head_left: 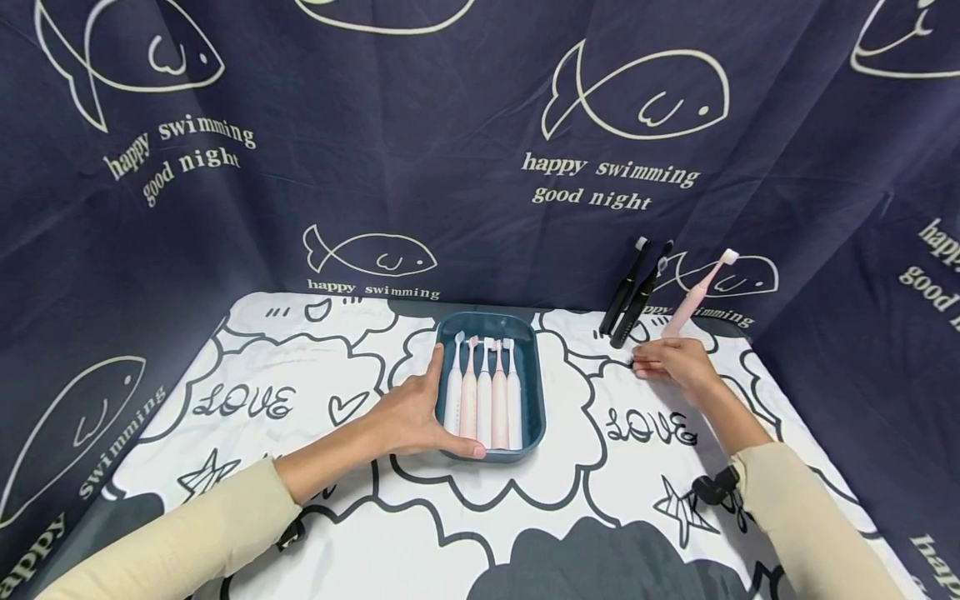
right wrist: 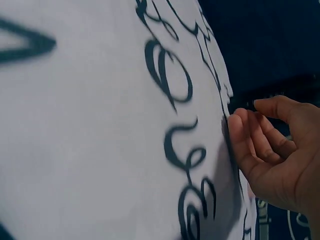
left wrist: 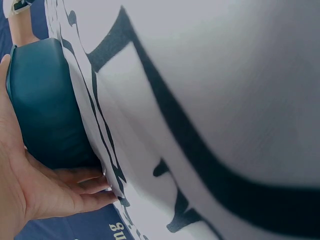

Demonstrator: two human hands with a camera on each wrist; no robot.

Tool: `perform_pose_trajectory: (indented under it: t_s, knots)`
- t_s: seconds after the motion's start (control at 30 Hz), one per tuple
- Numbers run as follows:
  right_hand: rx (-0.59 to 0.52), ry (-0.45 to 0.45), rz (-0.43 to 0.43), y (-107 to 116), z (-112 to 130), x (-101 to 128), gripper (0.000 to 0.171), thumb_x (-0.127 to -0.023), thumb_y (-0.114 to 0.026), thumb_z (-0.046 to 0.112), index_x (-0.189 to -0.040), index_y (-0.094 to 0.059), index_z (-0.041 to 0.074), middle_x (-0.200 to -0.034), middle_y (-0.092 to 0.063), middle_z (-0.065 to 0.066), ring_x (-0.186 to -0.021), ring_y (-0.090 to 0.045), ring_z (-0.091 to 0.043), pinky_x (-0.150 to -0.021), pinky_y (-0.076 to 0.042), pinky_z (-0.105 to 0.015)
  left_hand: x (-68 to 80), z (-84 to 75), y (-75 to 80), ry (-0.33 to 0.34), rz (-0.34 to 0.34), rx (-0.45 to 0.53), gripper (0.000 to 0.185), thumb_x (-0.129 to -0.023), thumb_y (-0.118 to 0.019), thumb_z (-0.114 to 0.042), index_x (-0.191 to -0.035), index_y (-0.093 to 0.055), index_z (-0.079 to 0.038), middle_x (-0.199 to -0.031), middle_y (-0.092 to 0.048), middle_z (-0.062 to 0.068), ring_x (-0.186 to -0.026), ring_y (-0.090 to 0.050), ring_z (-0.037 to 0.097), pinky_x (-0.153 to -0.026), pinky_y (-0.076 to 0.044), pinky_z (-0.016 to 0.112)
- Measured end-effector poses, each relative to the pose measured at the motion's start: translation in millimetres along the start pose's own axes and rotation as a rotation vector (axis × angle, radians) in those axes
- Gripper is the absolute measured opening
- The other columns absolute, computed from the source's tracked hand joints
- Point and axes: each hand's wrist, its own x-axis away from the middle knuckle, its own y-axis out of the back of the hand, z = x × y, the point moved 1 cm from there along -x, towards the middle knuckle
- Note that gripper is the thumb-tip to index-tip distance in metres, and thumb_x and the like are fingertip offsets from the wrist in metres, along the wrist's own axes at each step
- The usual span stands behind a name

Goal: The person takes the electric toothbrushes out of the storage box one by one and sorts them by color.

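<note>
A teal tray (head_left: 534, 392) sits mid-table with several pink and white electric toothbrushes (head_left: 483, 392) lying side by side in it. My left hand (head_left: 408, 412) grips the tray's left side, thumb along its front edge. In the left wrist view the palm (left wrist: 30, 195) presses against the tray wall (left wrist: 45, 105). My right hand (head_left: 671, 362) rests on the cloth at the back right, fingers loosely curled and holding nothing (right wrist: 270, 155). Just behind it a pink toothbrush (head_left: 697, 292) leans on the backdrop.
Two black toothbrushes (head_left: 633, 296) lean on the dark blue fish-print backdrop (head_left: 450, 125) left of the pink one. A white cartoon-print cloth (head_left: 300, 392) covers the table. The backdrop closes off the back and both sides.
</note>
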Motion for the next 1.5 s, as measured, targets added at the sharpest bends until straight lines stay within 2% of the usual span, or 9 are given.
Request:
perform_pose_trajectory:
  t_s: [0.1, 0.2, 0.47, 0.83, 1.1, 1.2, 1.3, 1.4, 1.5]
  knots:
    - [0.026, -0.015, 0.043, -13.8, 3.7, 0.0, 0.02, -0.11, -0.069, 0.004, -0.125, -0.071, -0.009, -0.088, -0.084, 0.004, -0.079, -0.081, -0.006, -0.08, -0.067, -0.023, 0.6, -0.8, 0.3, 0.006, 0.003, -0.004, 0.176, -0.063, -0.094, -0.088, -0.182, 0.009, -0.01, -0.165, -0.056, 0.033, -0.148, -0.063, 0.041, -0.115, -0.057, 0.056]
    - [0.027, -0.024, 0.073, -27.0, 6.7, -1.1, 0.027, -0.11, -0.068, 0.004, -0.131, -0.066, -0.014, -0.09, -0.085, 0.004, -0.08, -0.081, -0.006, -0.081, -0.067, -0.024, 1.0, -1.3, 0.6, 0.01, 0.005, -0.004, 0.176, -0.063, -0.094, -0.088, -0.182, 0.01, -0.01, -0.166, -0.055, 0.033, -0.148, -0.062, 0.041, -0.115, -0.057, 0.055]
    - [0.023, -0.02, 0.103, -53.6, 9.0, -2.0, 0.022, -0.11, -0.069, 0.003, -0.126, -0.07, -0.012, -0.09, -0.082, 0.002, -0.081, -0.08, -0.007, -0.082, -0.068, -0.025, 0.6, -2.1, 0.1, 0.006, -0.003, -0.005, 0.177, -0.062, -0.094, -0.088, -0.182, 0.008, -0.009, -0.164, -0.057, 0.033, -0.146, -0.064, 0.04, -0.114, -0.058, 0.055]
    - [0.013, 0.017, 0.122, -73.3, 18.2, 1.8, 0.021, -0.109, -0.069, 0.003, -0.123, -0.07, -0.012, -0.09, -0.083, 0.002, -0.082, -0.08, -0.007, -0.082, -0.068, -0.025, 0.8, -2.0, 0.6, 0.004, -0.002, -0.006, 0.177, -0.063, -0.095, -0.087, -0.181, 0.01, -0.009, -0.161, -0.06, 0.033, -0.142, -0.066, 0.038, -0.113, -0.058, 0.054]
    - [0.023, 0.048, 0.148, -90.4, 23.1, 4.9, 0.031, -0.11, -0.068, 0.003, -0.132, -0.065, -0.018, -0.097, -0.084, -0.001, -0.085, -0.081, -0.007, -0.084, -0.067, -0.024, 1.1, -0.8, 1.0, -0.001, -0.018, -0.004, 0.177, -0.061, -0.094, -0.088, -0.181, 0.006, -0.006, -0.156, -0.062, 0.034, -0.137, -0.068, 0.037, -0.111, -0.059, 0.054]
    - [-0.009, 0.059, 0.165, -97.7, 24.4, 5.7, 0.022, -0.108, -0.069, 0.001, -0.125, -0.071, -0.014, -0.096, -0.084, -0.002, -0.084, -0.082, -0.009, -0.083, -0.068, -0.025, 0.9, -1.1, 1.1, -0.002, -0.018, 0.0, 0.177, -0.062, -0.095, -0.088, -0.181, 0.006, -0.006, -0.155, -0.063, 0.034, -0.135, -0.069, 0.036, -0.111, -0.059, 0.054]
    - [-0.056, 0.069, 0.172, -105.7, 26.4, 7.2, 0.01, -0.106, -0.071, -0.002, -0.112, -0.078, -0.004, -0.093, -0.085, -0.002, -0.083, -0.083, -0.009, -0.082, -0.068, -0.025, 0.8, -1.5, 1.0, -0.002, -0.016, 0.002, 0.177, -0.062, -0.095, -0.088, -0.182, 0.006, -0.006, -0.156, -0.062, 0.034, -0.136, -0.069, 0.036, -0.111, -0.059, 0.054]
    - [-0.094, 0.1, 0.175, -114.2, 28.7, 9.9, 0.012, -0.106, -0.072, -0.003, -0.104, -0.081, 0.004, -0.093, -0.085, 0.0, -0.084, -0.083, -0.01, -0.082, -0.068, -0.025, 0.7, -1.6, 0.7, -0.002, -0.014, 0.0, 0.177, -0.061, -0.094, -0.088, -0.181, 0.006, -0.006, -0.158, -0.061, 0.034, -0.138, -0.068, 0.037, -0.111, -0.059, 0.054]
    - [-0.107, 0.155, 0.168, -124.0, 30.4, 13.0, 0.012, -0.106, -0.071, -0.003, -0.106, -0.081, 0.004, -0.094, -0.085, 0.003, -0.086, -0.084, -0.011, -0.084, -0.068, -0.026, 0.6, -1.5, 0.4, -0.002, -0.016, -0.001, 0.177, -0.061, -0.094, -0.088, -0.181, 0.006, -0.006, -0.158, -0.061, 0.035, -0.138, -0.068, 0.037, -0.111, -0.059, 0.054]
